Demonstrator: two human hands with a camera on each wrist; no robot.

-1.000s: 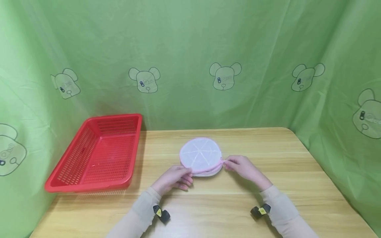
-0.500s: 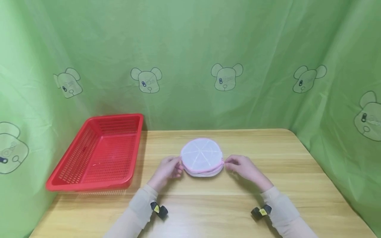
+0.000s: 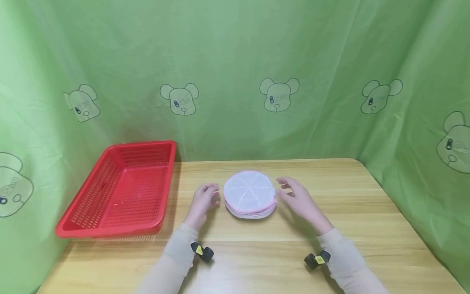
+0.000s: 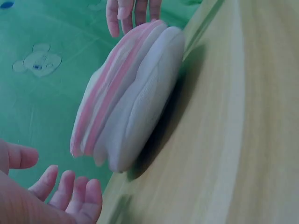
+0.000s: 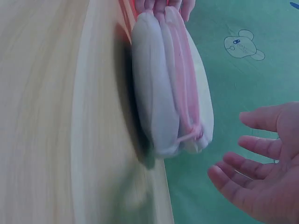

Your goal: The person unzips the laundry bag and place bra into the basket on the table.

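A round zippered pouch (image 3: 249, 192), whitish with pale lines like a citrus slice and a pink zip edge, lies on the table between both hands. In the head view my left hand (image 3: 202, 201) is just left of it, fingers loosely bent, holding nothing. My right hand (image 3: 299, 201) is at its right side with fingers apart. The right wrist view shows a gap between the right hand (image 5: 266, 163) and the pouch (image 5: 156, 84), whose pink zip pull (image 5: 195, 133) hangs at the near end. Thick soft sides of the pouch (image 4: 135, 98) appear in the left wrist view.
A red plastic basket (image 3: 136, 198) with perforated walls stands on the left of the wooden table (image 3: 330, 175). Green curtains (image 3: 227, 45) printed with bear heads enclose the back and both sides.
My left hand has let go of the pouch's front edge and moved left and back. My right hand has released the zip pull and spread its fingers. The pouch has barely shifted.
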